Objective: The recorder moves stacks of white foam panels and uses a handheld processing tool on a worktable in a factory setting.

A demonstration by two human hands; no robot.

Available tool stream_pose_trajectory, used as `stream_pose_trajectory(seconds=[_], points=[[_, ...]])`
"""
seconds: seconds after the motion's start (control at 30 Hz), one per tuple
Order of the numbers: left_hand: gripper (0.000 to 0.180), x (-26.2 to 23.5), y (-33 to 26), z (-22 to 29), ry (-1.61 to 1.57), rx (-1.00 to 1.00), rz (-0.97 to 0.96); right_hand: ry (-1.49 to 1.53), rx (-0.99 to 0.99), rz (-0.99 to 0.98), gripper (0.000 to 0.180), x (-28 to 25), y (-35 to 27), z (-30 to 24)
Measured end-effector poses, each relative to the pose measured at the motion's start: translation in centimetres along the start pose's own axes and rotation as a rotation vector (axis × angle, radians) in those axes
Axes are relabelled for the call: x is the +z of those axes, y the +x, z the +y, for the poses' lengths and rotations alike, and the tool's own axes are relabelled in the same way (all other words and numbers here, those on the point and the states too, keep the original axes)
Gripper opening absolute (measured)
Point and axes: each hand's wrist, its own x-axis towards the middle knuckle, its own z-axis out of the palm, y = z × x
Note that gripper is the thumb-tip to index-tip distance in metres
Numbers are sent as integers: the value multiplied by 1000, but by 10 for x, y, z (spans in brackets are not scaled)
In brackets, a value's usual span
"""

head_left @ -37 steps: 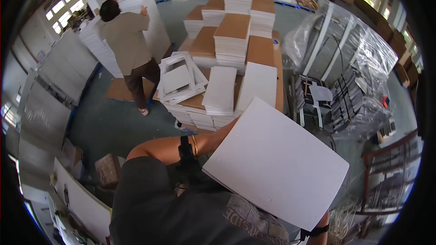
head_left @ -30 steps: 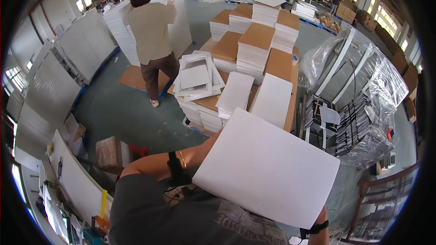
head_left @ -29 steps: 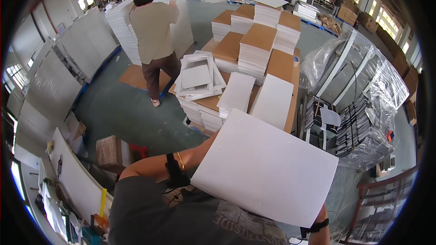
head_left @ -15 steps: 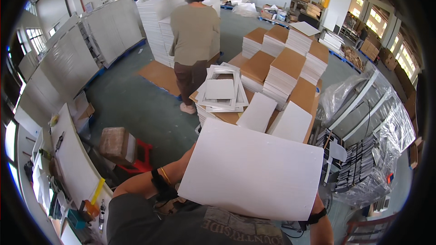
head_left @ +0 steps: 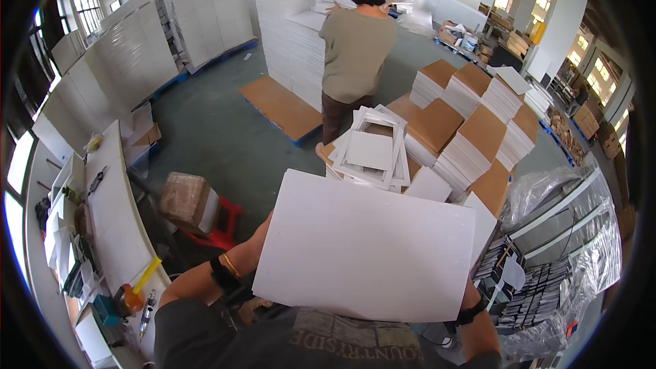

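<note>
A large white rectangular board [head_left: 365,249] is held up in front of my body, its broad flat face toward me. My left hand [head_left: 262,234] grips it at the left edge; the fingers are hidden behind the board. At the lower right edge, my right hand [head_left: 471,295] holds it, with the fingers also out of sight. Just beyond the board lie stacked white frames [head_left: 369,164] with a smaller white panel [head_left: 371,149] on top. White sheets [head_left: 428,184] lie to their right, partly covered by the board.
Stacks of brown-topped white boards [head_left: 471,138] stand ahead right. A co-worker [head_left: 359,51] stands beside a tall white stack [head_left: 290,41]. At left are a workbench [head_left: 119,212] with tools and a carton [head_left: 188,201] on a red stool [head_left: 222,225]. Plastic-wrapped goods [head_left: 547,280] stand at right.
My view has turned left, so the surroundings appear farther right. The board stays between my hands, slightly lower and left in view. The co-worker's arms are now raised at the tall stack.
</note>
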Motion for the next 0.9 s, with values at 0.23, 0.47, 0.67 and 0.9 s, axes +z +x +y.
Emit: stream_pose_trajectory(seconds=[0.23,0.47,0.67,0.9], points=[[51,-17,0,20,-148,140,107,-50,52,-111,50,7,73,-24],[47,-45,-2,38,739,319,418,-31,85,-212,49,132,196,-61],[46,-31,-11,83,969,398,397,-27,102,-216,49,86,216,-42],[43,-65,-27,184,884,461,385,-24,77,-208,48,169,274,-13]])
